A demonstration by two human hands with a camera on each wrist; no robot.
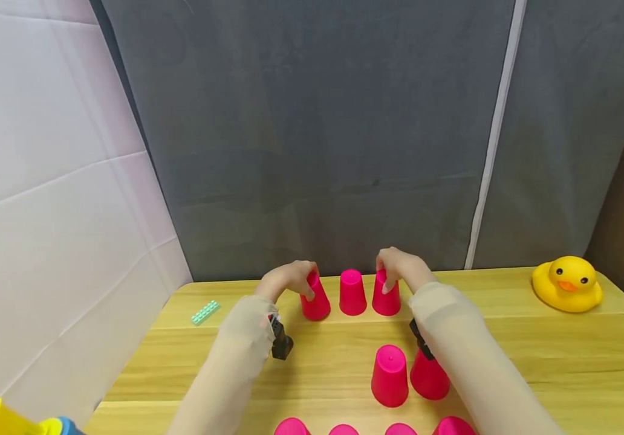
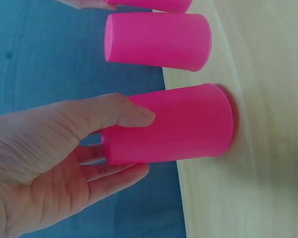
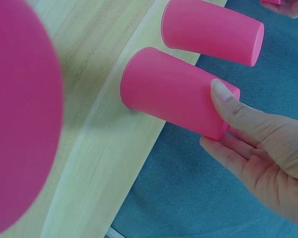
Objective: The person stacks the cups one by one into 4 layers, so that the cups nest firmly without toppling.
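Far row, three upturned pink cups: I note left hand (image 1: pixel 286 279) gripping the left cup (image 1: pixel 314 299), right hand (image 1: pixel 399 266) gripping the right cup (image 1: pixel 386 296), thumbs wrapped, likely steadying; middle cup (image 1: pixel 352 292) untouched between.

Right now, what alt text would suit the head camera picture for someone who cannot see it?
Two hands each hold an upside-down pink cup at the far edge of a wooden table: the left hand on the left cup, the right hand on the right cup, a third cup between. A yellow rubber duck sits far right.
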